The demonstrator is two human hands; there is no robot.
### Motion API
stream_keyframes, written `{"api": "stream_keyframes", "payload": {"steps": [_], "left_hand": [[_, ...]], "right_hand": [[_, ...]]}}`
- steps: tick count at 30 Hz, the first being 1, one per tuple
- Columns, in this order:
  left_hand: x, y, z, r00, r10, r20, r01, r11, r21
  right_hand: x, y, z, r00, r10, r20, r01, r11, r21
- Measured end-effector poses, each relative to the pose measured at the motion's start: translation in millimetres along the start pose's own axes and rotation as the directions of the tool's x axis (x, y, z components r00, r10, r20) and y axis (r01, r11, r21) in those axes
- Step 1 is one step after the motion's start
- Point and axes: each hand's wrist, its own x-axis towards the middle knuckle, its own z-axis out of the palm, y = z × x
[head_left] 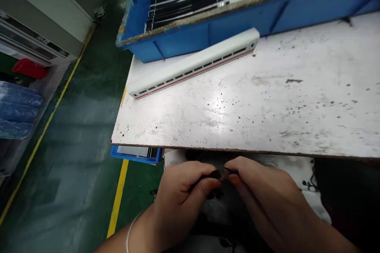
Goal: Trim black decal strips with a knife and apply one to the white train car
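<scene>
My left hand [181, 193] and my right hand [261, 189] meet below the front edge of the white table [267, 102], over my lap. Both pinch a small dark strip [221, 174] between thumb and fingertips; most of the strip is hidden by the fingers. A thin bracelet circles my left wrist. On the table, at the far left, lies a long white train-car shell [192, 65] with a row of dark windows and a red stripe, resting against a blue bin [208, 31].
The blue bin holds stacked black strips [184, 0] and a white sheet. A second blue tray [136, 153] pokes out under the table's left corner. The green floor [74, 158] with a yellow line lies to the left, beside a grey cabinet [44, 12] and blue bags.
</scene>
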Motion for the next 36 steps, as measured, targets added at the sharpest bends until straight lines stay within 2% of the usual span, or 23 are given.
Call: {"api": "stream_keyframes", "payload": {"steps": [3, 5, 9, 14, 17, 26, 32, 36], "left_hand": [[0, 12, -2.5, 0.976, 0.220, -0.002, -0.209, 0.932, 0.296], [-1, 18, -2.6, 0.947, 0.321, 0.017, -0.300, 0.865, 0.402], [0, 28, -1.5, 0.900, 0.433, 0.043, -0.400, 0.783, 0.477], [3, 44, -2.2, 0.835, 0.550, -0.001, -0.470, 0.714, 0.519], [3, 51, -3.3, 0.819, 0.574, -0.011, -0.483, 0.699, 0.527], [1, 55, -4.2, 0.821, 0.571, -0.013, -0.490, 0.715, 0.499], [-1, 52, -3.5, 0.842, 0.539, 0.004, -0.482, 0.751, 0.451], [-3, 53, -2.7, 0.842, 0.539, 0.006, -0.489, 0.760, 0.428]], "right_hand": [[-1, -2, -2, 0.999, 0.030, -0.045, -0.026, 0.996, 0.088], [-2, -5, -3, 0.996, 0.029, -0.083, -0.020, 0.994, 0.104], [-5, -13, -7, 0.985, 0.016, -0.174, 0.006, 0.992, 0.128], [-7, -23, -14, 0.970, 0.008, -0.241, 0.022, 0.992, 0.124], [-7, -26, -15, 0.965, -0.003, -0.264, 0.038, 0.991, 0.128], [-9, -28, -19, 0.969, -0.078, -0.233, 0.106, 0.988, 0.112], [-7, -32, -22, 0.953, -0.209, -0.218, 0.210, 0.978, -0.016], [-7, -28, -22, 0.933, -0.283, -0.222, 0.260, 0.957, -0.125]]}}
